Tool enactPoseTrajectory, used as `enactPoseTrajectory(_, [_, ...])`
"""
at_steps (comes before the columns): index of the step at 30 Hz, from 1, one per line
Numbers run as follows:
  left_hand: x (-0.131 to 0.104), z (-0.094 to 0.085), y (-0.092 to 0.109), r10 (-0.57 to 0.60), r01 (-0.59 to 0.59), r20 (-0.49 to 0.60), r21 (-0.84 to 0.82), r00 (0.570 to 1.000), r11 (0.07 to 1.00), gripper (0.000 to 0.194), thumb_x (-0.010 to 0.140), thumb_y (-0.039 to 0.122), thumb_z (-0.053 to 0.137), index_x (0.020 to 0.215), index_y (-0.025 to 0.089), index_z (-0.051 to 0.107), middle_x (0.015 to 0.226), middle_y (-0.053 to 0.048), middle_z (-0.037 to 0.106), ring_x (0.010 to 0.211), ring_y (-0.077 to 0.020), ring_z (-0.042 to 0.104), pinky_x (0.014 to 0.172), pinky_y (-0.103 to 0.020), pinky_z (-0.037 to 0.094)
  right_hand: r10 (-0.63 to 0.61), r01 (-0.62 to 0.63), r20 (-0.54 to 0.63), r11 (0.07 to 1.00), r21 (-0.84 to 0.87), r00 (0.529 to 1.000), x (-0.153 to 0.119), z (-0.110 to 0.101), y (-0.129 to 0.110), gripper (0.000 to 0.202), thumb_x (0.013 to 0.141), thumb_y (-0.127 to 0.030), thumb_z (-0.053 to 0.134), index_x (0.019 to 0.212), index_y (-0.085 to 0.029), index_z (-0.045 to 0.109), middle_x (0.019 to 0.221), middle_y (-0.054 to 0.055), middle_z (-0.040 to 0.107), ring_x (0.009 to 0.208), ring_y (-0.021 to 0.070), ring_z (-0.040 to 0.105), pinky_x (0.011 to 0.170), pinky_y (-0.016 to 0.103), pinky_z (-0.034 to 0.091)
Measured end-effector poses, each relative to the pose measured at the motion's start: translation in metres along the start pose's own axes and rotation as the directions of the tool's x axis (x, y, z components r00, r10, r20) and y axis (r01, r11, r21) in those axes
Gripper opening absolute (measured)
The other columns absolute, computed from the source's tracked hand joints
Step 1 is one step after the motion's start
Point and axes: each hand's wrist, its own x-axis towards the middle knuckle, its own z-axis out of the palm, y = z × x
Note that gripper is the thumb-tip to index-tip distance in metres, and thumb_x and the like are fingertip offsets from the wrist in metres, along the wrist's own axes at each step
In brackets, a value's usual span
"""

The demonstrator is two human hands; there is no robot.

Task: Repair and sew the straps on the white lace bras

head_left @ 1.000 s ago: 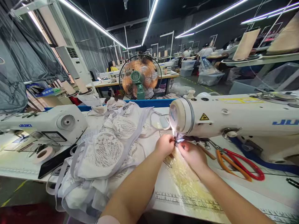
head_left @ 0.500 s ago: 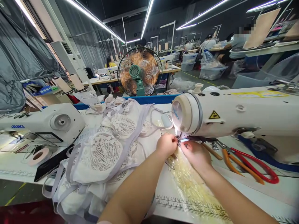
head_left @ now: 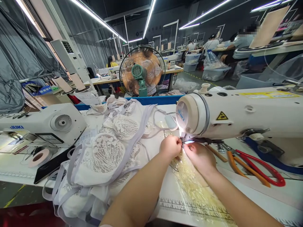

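Both hands meet under the lit head of the white sewing machine (head_left: 224,110), close to its needle area. My left hand (head_left: 170,146) is closed in a pinch just left of the presser foot; what its fingers hold is too small to make out. From the right, my right hand (head_left: 200,156) pinches at the same spot, its fingertips hiding whatever is between them. Below them a clear, yellowish plastic sheet (head_left: 196,186) runs down the table toward me. Left of my arms lies a pile of white lace bras (head_left: 109,154) with pale grey straps.
Red-handled scissors (head_left: 262,167) and an orange-handled tool (head_left: 248,170) lie right of my right hand. A second sewing machine (head_left: 47,123), a tape roll (head_left: 40,158) and a dark phone-like slab (head_left: 53,165) are at the left. A large fan (head_left: 142,72) stands behind the table.
The view has shifted slightly, so the machine and hands appear a little further right. Both hands keep the same pinched pose at the needle area.
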Motion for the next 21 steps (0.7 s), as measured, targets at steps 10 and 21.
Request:
enactPoseTrajectory(10, [0.0027, 0.004, -0.002, 0.004, -0.004, -0.007, 0.026, 1.0, 1.0, 0.02, 0.079, 0.026, 0.046, 0.087, 0.022, 0.064, 0.097, -0.002, 0.059, 0.08, -0.0137, 0.058, 0.068, -0.022, 0.043, 0.017, -0.017, -0.011, 1.0, 0.0, 1.0, -0.002, -0.0013, -0.0011, 0.03, 0.079, -0.032, 0.038, 0.052, -0.02, 0.042, 0.061, 0.001, 0.053, 0.052, 0.0122, 0.039, 0.049, 0.023, 0.023])
enactPoseTrajectory(21, [0.0044, 0.0057, -0.0033, 0.02, -0.019, -0.01, 0.043, 1.0, 0.999, 0.02, 0.08, 0.027, 0.046, 0.088, 0.022, 0.063, 0.097, -0.003, 0.06, 0.083, -0.0156, 0.058, 0.07, -0.023, 0.044, 0.022, -0.022, 0.004, 0.999, -0.032, 1.0, -0.0024, -0.0046, -0.0044, 0.03, 0.08, -0.032, 0.037, 0.056, -0.02, 0.05, 0.064, 0.002, 0.056, 0.056, 0.0137, 0.043, 0.049, 0.024, 0.025])
